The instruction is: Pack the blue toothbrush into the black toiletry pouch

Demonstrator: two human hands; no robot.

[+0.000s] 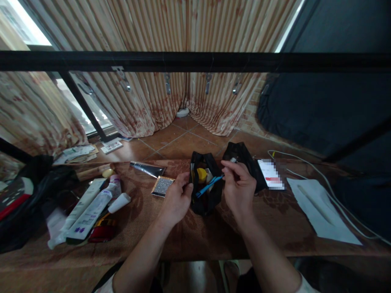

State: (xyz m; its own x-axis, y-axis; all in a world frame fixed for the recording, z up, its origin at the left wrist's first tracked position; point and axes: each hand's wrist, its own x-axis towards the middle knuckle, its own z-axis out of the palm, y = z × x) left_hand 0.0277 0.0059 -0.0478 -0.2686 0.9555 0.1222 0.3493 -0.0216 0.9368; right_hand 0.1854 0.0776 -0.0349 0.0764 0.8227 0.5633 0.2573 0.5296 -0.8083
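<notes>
In front of me a small black zip bag [206, 205] stands open, its black flap or second half [258, 179] lying to the right. Inside show a round yellow item [202, 174] and some pale things. My left hand [179, 197] pinches the bag's left rim between thumb and fingers. Fingertips of my right hand [240, 183] close on the end of a slim blue stick-like item [209, 186], which slants down into the bag; its exact kind is unclear. Just left of the bag lies a square glittery silver case [161, 186] with a gold edge, partly behind my left hand.
A dark tube [148, 168] lies beyond the case. Several tubes, a white box [90, 213] and a red jar [103, 232] cluster at left beside a black plastic bag [18, 228]. A phone [270, 174], white paper [320, 211] and white cable [334, 199] lie right. A dark bar [195, 62] crosses ahead.
</notes>
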